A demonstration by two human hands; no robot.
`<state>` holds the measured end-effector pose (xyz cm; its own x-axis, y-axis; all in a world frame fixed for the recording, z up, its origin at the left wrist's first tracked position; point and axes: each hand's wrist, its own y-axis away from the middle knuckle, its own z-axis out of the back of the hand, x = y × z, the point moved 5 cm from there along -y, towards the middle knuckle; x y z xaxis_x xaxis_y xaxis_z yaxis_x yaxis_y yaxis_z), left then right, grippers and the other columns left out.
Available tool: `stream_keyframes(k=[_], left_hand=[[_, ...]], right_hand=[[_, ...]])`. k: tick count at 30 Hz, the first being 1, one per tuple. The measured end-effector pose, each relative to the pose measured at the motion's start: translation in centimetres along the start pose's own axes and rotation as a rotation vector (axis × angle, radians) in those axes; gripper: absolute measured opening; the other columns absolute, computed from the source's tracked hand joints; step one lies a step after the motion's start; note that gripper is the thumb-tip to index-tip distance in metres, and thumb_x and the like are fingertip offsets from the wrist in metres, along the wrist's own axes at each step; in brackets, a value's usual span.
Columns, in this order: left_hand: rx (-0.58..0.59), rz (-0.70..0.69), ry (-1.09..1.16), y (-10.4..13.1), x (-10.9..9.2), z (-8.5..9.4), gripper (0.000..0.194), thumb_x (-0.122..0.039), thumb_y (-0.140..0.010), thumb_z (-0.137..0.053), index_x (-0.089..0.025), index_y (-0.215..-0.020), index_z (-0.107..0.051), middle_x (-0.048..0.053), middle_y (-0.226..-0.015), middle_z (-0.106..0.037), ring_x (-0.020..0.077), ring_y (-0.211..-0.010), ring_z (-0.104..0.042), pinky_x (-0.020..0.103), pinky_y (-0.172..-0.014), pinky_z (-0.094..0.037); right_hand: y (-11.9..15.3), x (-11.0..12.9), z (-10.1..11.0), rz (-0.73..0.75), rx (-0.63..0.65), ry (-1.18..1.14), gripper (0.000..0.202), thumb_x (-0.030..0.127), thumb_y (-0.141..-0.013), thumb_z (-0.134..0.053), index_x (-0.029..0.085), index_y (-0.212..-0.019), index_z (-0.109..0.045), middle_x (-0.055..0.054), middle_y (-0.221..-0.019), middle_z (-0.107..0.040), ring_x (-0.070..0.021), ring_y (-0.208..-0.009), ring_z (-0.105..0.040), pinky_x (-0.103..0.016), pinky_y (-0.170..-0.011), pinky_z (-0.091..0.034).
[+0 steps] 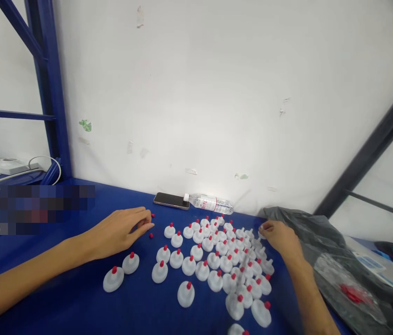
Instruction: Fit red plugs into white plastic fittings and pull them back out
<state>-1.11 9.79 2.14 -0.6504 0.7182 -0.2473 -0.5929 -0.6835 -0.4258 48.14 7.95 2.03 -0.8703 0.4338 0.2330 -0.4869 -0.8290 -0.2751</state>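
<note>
Left of the bottle (210, 203), the left hand (123, 231), fingers a bit apart and looking empty, could bump the loose red caps (151, 236) away, while to its right the right hand (281, 238), fingertips bent, hold unclear, could tip the crowded white cups (189, 267) in front of the bottle.

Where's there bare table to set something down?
Bare table shows up front, between the leftmost white lid and the lone lid at front middle. Another patch lies beyond the left hand, left of the phone. It's crowded in front of the bottle and left of the right hand, where lids pack tightly.
</note>
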Motion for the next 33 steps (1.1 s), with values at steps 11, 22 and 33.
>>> stream_keyframes(k=[11,22,33], left_hand=[[0.133,-0.176,-0.012,1.3,-3.3,0.7,0.049,-0.036,-0.099,-0.065,-0.024,-0.06,-0.039,-0.005,-0.053,-0.051,0.0148,-0.051,-0.041,0.029,-0.055,-0.03],[-0.099,-0.135,0.054,0.0,-2.6,0.8,0.039,-0.049,-0.112,-0.057,-0.022,-0.085,-0.063,-0.007,-0.074,-0.062,0.0104,-0.052,-0.046,0.025,-0.053,-0.032],[-0.343,-0.387,0.077,2.0,-7.0,0.6,0.024,-0.043,-0.118,-0.05,-0.026,-0.109,-0.066,-0.004,-0.09,-0.074,0.0094,-0.059,-0.063,0.023,-0.053,-0.043]], right_hand=[[2.3,1.7,2.8,0.138,-0.16,-0.185,0.03,0.034,-0.1,-0.062,0.023,-0.081,-0.082,-0.014,-0.078,-0.082,-0.0268,-0.064,-0.075,-0.036,-0.061,-0.043],[6.2,9.0,8.3,0.326,-0.389,-0.416,0.027,0.041,-0.106,-0.061,0.024,-0.096,-0.08,-0.011,-0.097,-0.086,-0.0307,-0.095,-0.082,-0.04,-0.087,-0.057],[17.0,18.4,6.5,1.183,-0.231,-0.492,0.042,0.047,-0.1,-0.078,0.025,-0.135,-0.073,-0.006,-0.119,-0.084,-0.0282,-0.109,-0.079,-0.052,-0.111,-0.059]])
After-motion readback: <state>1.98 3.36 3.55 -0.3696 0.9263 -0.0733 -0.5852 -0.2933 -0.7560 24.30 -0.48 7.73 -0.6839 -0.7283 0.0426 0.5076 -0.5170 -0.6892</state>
